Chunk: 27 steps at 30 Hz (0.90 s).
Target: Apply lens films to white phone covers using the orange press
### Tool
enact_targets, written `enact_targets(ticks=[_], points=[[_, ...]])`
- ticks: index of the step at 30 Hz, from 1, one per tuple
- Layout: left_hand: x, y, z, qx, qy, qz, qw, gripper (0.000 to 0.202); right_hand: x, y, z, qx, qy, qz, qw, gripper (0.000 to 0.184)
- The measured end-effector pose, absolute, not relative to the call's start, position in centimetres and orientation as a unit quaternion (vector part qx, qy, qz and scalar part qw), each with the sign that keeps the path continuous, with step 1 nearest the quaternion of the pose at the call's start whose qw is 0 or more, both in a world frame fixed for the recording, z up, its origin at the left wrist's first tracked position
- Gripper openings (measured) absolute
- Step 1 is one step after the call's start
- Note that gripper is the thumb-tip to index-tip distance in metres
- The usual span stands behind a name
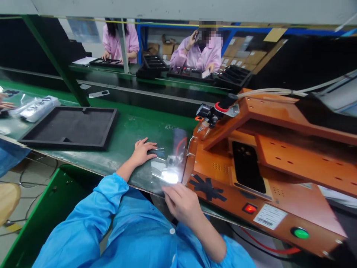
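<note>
A clear, glossy plastic film (160,167) lies on the green bench top in front of me, throwing a bright reflection. My left hand (142,152) rests at its left side with fingers spread, the fingertips touching it. At the near edge, the fingers of my right hand (182,203) are curled and pinched together on what looks like the film's corner; the fingertips are slightly blurred. To the right, a black phone-shaped panel with camera rings (248,167) lies in a fixture on an orange machine (203,163).
A black foam tray (110,130) sits left on the bench, beside plastic-wrapped items (40,108). The machine carries a red switch (250,208), a green button (301,233) and a pressure regulator (216,109). Behind a divider, two people in pink work at trays. Someone's hand shows at far left.
</note>
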<state>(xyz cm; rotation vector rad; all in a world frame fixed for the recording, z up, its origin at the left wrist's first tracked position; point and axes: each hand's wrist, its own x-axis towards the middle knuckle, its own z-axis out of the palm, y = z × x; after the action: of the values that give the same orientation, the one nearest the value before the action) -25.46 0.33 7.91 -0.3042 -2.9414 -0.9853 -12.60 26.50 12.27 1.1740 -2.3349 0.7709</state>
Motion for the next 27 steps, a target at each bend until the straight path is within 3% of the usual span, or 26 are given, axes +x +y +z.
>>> enact_targets(ticks=[5, 10, 16, 27], points=[[-25.3, 0.5, 8.1, -0.090, -0.943, -0.321, 0.017, 0.032, -20.5, 21.2, 16.1, 0.336, -0.925, 0.137, 0.111, 0.014], [-25.5, 0.8, 7.8, -0.079, -0.939, -0.335, 0.023, 0.027, -25.5, 18.3, 16.4, 0.327, -0.944, 0.040, 0.025, 0.018], [-25.5, 0.8, 7.6, -0.081, -0.930, -0.357, 0.026, 0.005, -26.1, 18.2, 15.3, 0.351, -0.936, -0.003, 0.018, 0.024], [-25.8, 0.7, 6.6, -0.074, -0.930, -0.358, 0.033, 0.018, -25.3, 17.2, 16.4, 0.407, -0.912, -0.056, 0.020, 0.026]])
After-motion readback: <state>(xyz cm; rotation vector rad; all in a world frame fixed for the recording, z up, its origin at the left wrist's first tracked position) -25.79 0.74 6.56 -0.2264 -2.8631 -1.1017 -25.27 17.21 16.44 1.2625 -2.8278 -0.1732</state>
